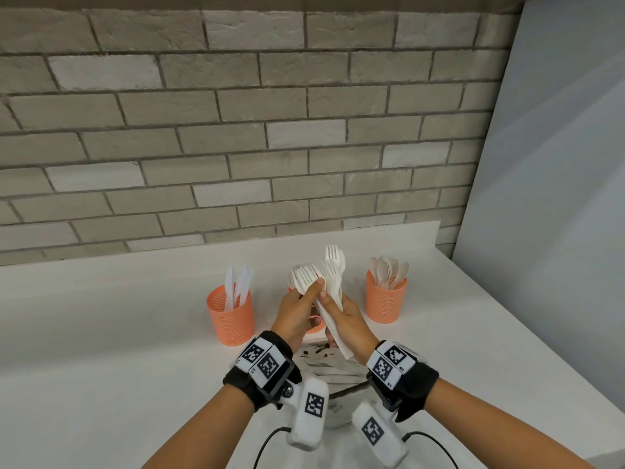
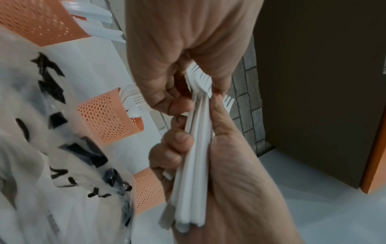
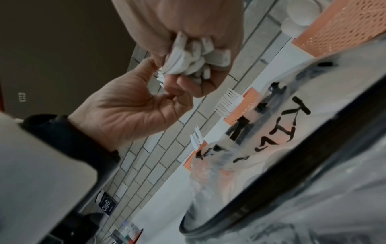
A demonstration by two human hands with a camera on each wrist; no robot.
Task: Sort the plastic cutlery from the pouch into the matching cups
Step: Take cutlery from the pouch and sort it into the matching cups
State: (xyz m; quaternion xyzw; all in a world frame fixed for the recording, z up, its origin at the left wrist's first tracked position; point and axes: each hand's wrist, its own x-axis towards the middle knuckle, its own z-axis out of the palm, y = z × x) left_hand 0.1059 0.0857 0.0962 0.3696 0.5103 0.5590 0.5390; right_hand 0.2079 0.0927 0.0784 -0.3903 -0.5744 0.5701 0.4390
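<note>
Head view: even, soft, bright light; the counter [image 1: 135, 333] shows only faint shadows beside the cups [image 1: 231, 316]. Straight lines bend toward the frame edges. Wrist views are dimmer, with motion blur; the pouch [image 2: 52, 148] lettering is smeared and out of focus.

White forks [image 1: 321, 282], 3 perforated orange cups [image 1: 231, 313], grey brick wall [image 1: 236, 130]

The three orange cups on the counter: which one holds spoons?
The right cup, beside the right hand. Rounded spoon bowls rise from it; the left cup holds knives, and the middle cup holds forks.
</note>
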